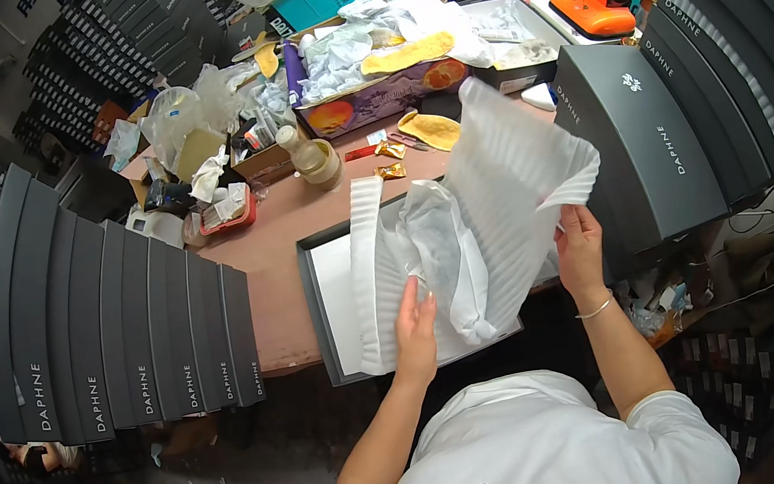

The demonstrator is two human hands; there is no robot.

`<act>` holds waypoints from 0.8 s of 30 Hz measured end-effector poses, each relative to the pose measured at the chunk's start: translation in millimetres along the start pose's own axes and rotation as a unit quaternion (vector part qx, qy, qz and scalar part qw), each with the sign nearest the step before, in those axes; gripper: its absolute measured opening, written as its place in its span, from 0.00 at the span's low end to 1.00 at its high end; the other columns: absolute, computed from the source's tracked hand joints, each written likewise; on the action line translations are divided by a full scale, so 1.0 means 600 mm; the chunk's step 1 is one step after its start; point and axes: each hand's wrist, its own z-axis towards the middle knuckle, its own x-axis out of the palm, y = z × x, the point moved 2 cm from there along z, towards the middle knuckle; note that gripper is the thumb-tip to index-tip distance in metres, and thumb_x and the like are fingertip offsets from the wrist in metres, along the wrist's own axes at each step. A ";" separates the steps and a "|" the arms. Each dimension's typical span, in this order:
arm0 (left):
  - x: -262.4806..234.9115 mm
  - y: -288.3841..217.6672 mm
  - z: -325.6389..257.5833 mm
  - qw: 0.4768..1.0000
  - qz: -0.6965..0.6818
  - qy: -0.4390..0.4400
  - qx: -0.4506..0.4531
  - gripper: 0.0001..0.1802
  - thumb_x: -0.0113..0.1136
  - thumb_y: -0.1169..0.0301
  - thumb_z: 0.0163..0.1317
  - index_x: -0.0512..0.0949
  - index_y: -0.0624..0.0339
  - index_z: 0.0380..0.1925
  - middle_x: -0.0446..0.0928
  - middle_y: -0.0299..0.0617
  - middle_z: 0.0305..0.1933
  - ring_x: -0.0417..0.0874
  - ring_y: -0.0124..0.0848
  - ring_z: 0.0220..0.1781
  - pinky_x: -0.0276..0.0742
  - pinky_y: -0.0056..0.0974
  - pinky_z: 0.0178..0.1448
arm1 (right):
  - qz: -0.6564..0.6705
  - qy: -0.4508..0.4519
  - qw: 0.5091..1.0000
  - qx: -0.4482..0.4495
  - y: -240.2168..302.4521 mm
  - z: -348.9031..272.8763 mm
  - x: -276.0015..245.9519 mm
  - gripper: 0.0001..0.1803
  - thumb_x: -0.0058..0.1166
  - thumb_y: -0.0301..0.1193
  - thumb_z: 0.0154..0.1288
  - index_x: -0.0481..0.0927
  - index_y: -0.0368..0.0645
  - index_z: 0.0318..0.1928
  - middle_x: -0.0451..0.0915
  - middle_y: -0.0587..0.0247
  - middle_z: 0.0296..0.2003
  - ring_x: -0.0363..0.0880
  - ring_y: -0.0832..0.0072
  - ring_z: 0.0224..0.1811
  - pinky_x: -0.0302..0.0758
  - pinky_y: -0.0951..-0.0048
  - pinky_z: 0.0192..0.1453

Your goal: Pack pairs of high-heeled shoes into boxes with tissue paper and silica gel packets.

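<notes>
On the table in front of me lies a shallow dark grey box part with a white inside. Over it spreads a white ribbed foam sheet, its right side lifted. My right hand pinches the sheet's right edge. Against the sheet rests a bundle in thin white translucent wrapping; its contents cannot be made out. My left hand lies at the bundle's left side, fingers stretched and touching the wrapping, thumb apart.
Rows of dark grey shoeboxes stand left, and more grey boxes right. Behind are a bottle, wrapped candies, yellow insoles, a purple carton of crumpled paper and an orange device.
</notes>
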 end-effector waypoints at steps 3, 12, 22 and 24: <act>-0.039 -0.010 -0.005 0.959 0.199 -0.074 0.189 0.27 0.52 0.67 0.68 0.63 0.70 0.64 0.59 0.52 0.70 0.61 0.39 0.71 0.59 0.39 0.71 | 0.002 0.008 0.974 0.226 -0.001 -0.056 -0.032 0.12 0.47 0.34 0.70 0.79 0.37 0.38 0.80 0.66 0.31 0.78 0.78 0.32 0.76 0.76 0.34; -0.080 0.019 0.088 0.834 0.547 -0.016 0.065 0.19 0.58 0.62 0.56 0.75 0.70 0.36 0.79 0.61 0.36 0.79 0.58 0.39 0.74 0.51 0.44 | -0.388 0.454 0.776 -0.202 -0.032 -0.155 0.144 0.31 0.56 0.28 0.62 0.62 0.32 0.64 0.65 0.43 0.62 0.64 0.54 0.66 0.63 0.63 0.68; -0.074 -0.133 0.046 0.982 0.180 0.023 0.056 0.24 0.55 0.61 0.60 0.74 0.67 0.51 0.80 0.46 0.41 0.80 0.32 0.42 0.75 0.38 0.48 | -0.135 0.337 0.929 0.071 -0.007 -0.045 0.090 0.47 0.38 0.57 0.70 0.40 0.34 0.72 0.45 0.48 0.72 0.40 0.62 0.76 0.41 0.68 0.75; -0.051 -0.115 0.030 0.991 -0.095 0.055 0.073 0.30 0.53 0.57 0.62 0.67 0.64 0.61 0.75 0.46 0.55 0.77 0.35 0.53 0.72 0.37 0.57 | -0.072 0.311 0.945 0.067 -0.056 -0.040 0.087 0.47 0.36 0.58 0.70 0.40 0.33 0.72 0.45 0.51 0.73 0.40 0.64 0.76 0.40 0.68 0.75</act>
